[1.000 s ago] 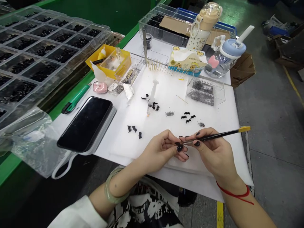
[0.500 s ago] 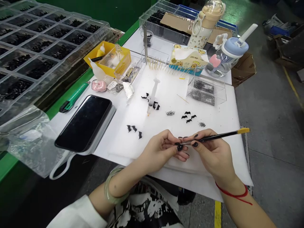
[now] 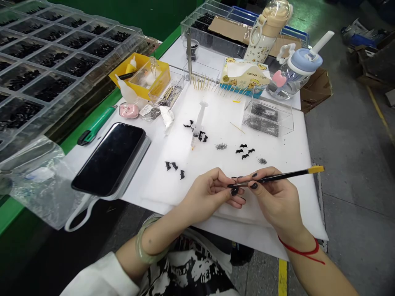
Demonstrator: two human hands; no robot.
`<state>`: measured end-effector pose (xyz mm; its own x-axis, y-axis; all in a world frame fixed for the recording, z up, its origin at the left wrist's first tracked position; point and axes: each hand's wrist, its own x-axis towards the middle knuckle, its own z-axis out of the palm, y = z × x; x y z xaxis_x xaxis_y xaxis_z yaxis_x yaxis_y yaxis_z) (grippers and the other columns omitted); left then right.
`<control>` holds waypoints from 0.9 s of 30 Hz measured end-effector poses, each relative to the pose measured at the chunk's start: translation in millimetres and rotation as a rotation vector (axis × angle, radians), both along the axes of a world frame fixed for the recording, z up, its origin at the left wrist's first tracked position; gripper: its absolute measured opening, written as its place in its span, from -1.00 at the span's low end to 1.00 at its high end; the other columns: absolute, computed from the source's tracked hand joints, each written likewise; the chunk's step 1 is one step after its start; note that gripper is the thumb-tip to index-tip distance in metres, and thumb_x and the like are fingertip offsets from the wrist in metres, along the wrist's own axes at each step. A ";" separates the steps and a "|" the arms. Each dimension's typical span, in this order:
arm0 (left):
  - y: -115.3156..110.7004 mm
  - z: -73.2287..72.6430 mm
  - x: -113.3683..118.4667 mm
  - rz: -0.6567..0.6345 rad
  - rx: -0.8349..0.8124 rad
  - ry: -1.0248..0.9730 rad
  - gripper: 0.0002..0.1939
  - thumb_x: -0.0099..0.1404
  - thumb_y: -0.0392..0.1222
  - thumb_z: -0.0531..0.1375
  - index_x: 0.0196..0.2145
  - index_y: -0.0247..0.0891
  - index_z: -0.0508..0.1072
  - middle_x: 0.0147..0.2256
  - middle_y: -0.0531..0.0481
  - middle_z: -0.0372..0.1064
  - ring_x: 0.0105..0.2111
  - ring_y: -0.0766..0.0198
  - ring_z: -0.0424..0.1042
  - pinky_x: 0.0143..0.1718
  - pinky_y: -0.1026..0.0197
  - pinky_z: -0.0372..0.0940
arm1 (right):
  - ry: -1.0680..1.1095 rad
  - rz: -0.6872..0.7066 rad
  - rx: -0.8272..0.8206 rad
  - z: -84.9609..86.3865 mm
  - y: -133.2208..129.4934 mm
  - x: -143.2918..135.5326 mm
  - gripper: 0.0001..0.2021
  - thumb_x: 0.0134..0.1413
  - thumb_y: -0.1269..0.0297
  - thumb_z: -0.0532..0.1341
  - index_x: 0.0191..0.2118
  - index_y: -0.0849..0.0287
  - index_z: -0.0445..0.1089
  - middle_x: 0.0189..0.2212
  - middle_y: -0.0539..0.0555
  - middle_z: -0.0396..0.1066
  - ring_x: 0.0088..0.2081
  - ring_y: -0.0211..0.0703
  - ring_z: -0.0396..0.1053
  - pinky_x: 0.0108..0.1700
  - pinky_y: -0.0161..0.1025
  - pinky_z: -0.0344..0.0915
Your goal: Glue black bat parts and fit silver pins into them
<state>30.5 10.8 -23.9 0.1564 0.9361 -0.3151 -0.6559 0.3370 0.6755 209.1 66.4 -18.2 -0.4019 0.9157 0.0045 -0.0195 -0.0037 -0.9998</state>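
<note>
My right hand (image 3: 274, 197) pinches a thin black brush (image 3: 286, 175) with a yellow end, its tip pointing left to my left fingertips. My left hand (image 3: 212, 193) is closed in a pinch right at that tip; whatever small piece it holds is hidden by the fingers and dark nails. Beyond the hands, several black bat-shaped pieces (image 3: 245, 156) lie on the white foam sheet (image 3: 212, 222), between two small heaps of tiny dark grains (image 3: 221, 146). A clear syringe (image 3: 199, 123) rests across more bat pieces. Another group of bat pieces (image 3: 182, 174) sits nearer my left hand.
At left lie a phone (image 3: 109, 160) on a grey stand and a green cutter (image 3: 97, 125). Behind are a yellow bin (image 3: 120, 68), toothpicks (image 3: 203, 82), a tissue pack (image 3: 243, 74), two bottles (image 3: 305, 61) and a clear box (image 3: 285, 117). Compartment trays (image 3: 89, 82) fill the far left.
Both hands stay together in nearly the same place. The brush has shifted very slightly at the left fingertips; nothing was picked up or put down.
</note>
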 end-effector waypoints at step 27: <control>1.1 1.5 -0.6 -0.019 0.021 0.003 -0.56 0.08 -0.03 0.51 -0.40 -0.32 0.37 -0.38 -0.08 0.63 -0.43 0.23 0.65 -0.33 0.23 0.58 | 0.031 0.023 0.069 10.0 0.2 -7.0 -0.88 0.21 0.35 0.37 -0.26 0.21 0.41 -0.34 0.06 0.57 -0.25 -0.09 0.60 -0.25 -0.18 0.61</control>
